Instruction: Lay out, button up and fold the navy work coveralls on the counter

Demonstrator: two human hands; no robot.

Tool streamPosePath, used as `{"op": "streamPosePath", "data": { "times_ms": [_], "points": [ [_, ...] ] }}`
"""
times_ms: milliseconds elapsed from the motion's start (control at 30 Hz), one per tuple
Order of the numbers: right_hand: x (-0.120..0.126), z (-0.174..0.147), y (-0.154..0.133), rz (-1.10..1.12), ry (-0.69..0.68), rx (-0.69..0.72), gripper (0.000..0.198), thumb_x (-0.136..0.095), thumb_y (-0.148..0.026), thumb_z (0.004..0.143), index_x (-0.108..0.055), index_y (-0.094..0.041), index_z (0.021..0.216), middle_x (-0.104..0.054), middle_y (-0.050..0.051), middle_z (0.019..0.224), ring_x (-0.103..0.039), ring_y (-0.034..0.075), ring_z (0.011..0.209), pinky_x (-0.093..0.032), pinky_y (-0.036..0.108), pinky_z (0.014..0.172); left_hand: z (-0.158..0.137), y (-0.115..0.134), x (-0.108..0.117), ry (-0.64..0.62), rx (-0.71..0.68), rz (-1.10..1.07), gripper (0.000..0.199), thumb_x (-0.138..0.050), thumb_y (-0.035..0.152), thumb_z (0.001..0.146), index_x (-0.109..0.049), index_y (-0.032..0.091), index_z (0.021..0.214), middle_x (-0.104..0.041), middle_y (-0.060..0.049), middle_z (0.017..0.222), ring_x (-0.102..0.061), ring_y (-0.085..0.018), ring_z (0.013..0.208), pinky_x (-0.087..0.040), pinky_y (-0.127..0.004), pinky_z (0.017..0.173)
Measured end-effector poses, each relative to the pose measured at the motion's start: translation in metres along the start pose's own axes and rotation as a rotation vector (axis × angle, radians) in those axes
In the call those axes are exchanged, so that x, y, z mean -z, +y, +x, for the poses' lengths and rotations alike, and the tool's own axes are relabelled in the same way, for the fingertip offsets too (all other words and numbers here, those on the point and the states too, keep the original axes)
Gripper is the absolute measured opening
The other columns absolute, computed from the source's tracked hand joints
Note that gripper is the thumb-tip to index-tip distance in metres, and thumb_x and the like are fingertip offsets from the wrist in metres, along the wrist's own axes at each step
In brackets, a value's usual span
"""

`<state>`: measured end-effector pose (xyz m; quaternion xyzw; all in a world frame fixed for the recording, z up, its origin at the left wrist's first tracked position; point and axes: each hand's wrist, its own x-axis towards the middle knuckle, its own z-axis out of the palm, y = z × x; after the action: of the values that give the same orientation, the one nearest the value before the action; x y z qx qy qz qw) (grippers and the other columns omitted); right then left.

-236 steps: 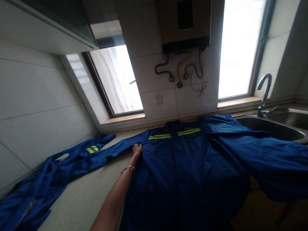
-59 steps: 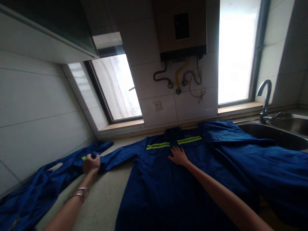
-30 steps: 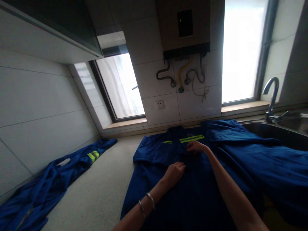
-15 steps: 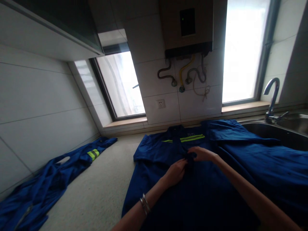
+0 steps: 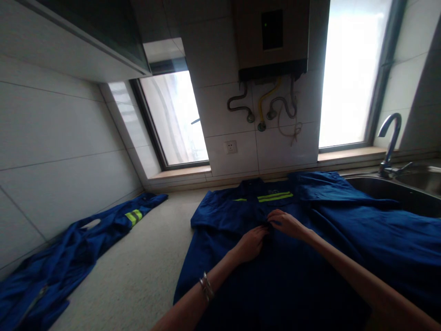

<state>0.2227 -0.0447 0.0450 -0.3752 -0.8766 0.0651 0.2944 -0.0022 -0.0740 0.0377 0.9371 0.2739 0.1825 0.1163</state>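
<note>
A blue work jacket (image 5: 220, 239) with yellow-green reflective stripes lies spread on the counter, its collar toward the wall. At the middle of its front, my left hand (image 5: 251, 242), with bangles on the wrist, pinches the dark fabric of the front edge. Close beside it, my right hand (image 5: 287, 223) bends its fingers onto the same spot and grips the cloth there. Whatever small fastening may lie under the fingertips is hidden. One jacket sleeve (image 5: 372, 230) stretches right, toward the sink.
Another blue garment (image 5: 86, 248) with a reflective band lies along the left wall on the speckled counter (image 5: 138, 262). At the right are a sink (image 5: 375, 188) and a faucet (image 5: 389, 138). A water heater (image 5: 272, 41) with hoses hangs above a wall socket (image 5: 231, 147).
The small bunch of cloth raised between my hands has come down flatter. My right hand's fingers have shifted slightly left and closer to my left hand.
</note>
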Motion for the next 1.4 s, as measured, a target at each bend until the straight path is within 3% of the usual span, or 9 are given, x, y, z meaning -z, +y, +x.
{"op": "streamPosePath", "data": {
  "times_ms": [133, 467, 600, 733, 800, 933, 1133, 1400],
  "points": [
    [-0.008, -0.009, -0.005, 0.026, -0.038, 0.017, 0.024, -0.048, -0.020, 0.086, -0.067, -0.020, 0.100, -0.066, 0.005, 0.100, -0.058, 0.016, 0.097, -0.044, 0.028, 0.088, 0.001, 0.000, 0.000, -0.022, 0.023, -0.001, 0.049, -0.039, 0.005, 0.079, -0.047, 0.014, 0.127, -0.048, -0.009, 0.134, -0.039, -0.018, 0.128, -0.029, -0.036, 0.111],
    [-0.017, -0.015, 0.003, 0.050, 0.017, -0.016, 0.017, -0.046, -0.018, 0.086, -0.056, -0.019, 0.100, -0.063, 0.004, 0.098, -0.059, 0.015, 0.091, -0.045, 0.026, 0.084, 0.000, -0.002, -0.002, 0.003, 0.022, -0.009, 0.046, -0.038, 0.005, 0.081, -0.048, 0.012, 0.125, -0.050, -0.010, 0.130, -0.040, -0.018, 0.126, -0.029, -0.033, 0.110],
    [-0.018, -0.014, 0.002, -0.040, -0.051, -0.003, 0.016, -0.044, -0.016, 0.087, -0.054, -0.017, 0.099, -0.062, 0.005, 0.095, -0.059, 0.015, 0.089, -0.044, 0.025, 0.082, -0.001, 0.000, -0.002, 0.031, 0.016, -0.029, 0.044, -0.040, 0.006, 0.081, -0.051, 0.015, 0.122, -0.050, -0.009, 0.127, -0.043, -0.017, 0.121, -0.034, -0.032, 0.107],
    [-0.019, -0.015, 0.003, -0.201, -0.183, 0.010, 0.017, -0.039, -0.011, 0.087, -0.055, -0.016, 0.092, -0.060, 0.006, 0.085, -0.057, 0.014, 0.076, -0.043, 0.024, 0.070, -0.001, 0.004, 0.000, 0.100, 0.079, 0.008, 0.045, -0.041, 0.006, 0.080, -0.048, 0.017, 0.124, -0.042, -0.008, 0.134, -0.038, -0.020, 0.125, -0.033, -0.036, 0.107],
    [-0.017, -0.016, 0.001, -0.253, -0.225, 0.021, 0.019, -0.038, -0.009, 0.086, -0.055, -0.015, 0.090, -0.058, 0.005, 0.082, -0.054, 0.013, 0.071, -0.041, 0.023, 0.065, 0.000, 0.005, 0.001, 0.078, 0.069, 0.035, 0.051, -0.040, 0.005, 0.079, -0.042, 0.017, 0.129, -0.037, -0.008, 0.139, -0.033, -0.020, 0.128, -0.029, -0.039, 0.109],
    [-0.015, -0.021, -0.006, -0.253, -0.237, 0.023, 0.020, -0.037, -0.008, 0.086, -0.054, -0.016, 0.091, -0.057, 0.004, 0.083, -0.052, 0.011, 0.068, -0.038, 0.022, 0.061, 0.002, 0.006, 0.000, -0.013, 0.050, 0.091, 0.053, -0.036, 0.007, 0.082, -0.035, 0.012, 0.135, -0.043, -0.011, 0.136, -0.038, -0.021, 0.124, -0.029, -0.038, 0.108],
    [-0.018, -0.017, -0.007, -0.301, -0.229, 0.017, 0.020, -0.040, -0.006, 0.084, -0.056, -0.014, 0.090, -0.058, 0.006, 0.084, -0.054, 0.014, 0.077, -0.040, 0.025, 0.068, 0.003, 0.003, -0.006, 0.017, 0.094, 0.086, 0.055, -0.036, 0.007, 0.082, -0.035, 0.013, 0.136, -0.045, -0.012, 0.133, -0.039, -0.023, 0.124, -0.030, -0.040, 0.106],
    [-0.007, -0.007, -0.014, -0.264, -0.225, -0.032, 0.018, -0.039, -0.009, 0.087, -0.055, -0.016, 0.090, -0.058, 0.005, 0.079, -0.050, 0.010, 0.060, -0.033, 0.023, 0.055, 0.003, 0.005, -0.001, -0.014, 0.125, 0.066, 0.053, -0.035, 0.009, 0.082, -0.033, 0.011, 0.135, -0.044, -0.013, 0.133, -0.039, -0.022, 0.123, -0.032, -0.037, 0.105]
  ]
}}
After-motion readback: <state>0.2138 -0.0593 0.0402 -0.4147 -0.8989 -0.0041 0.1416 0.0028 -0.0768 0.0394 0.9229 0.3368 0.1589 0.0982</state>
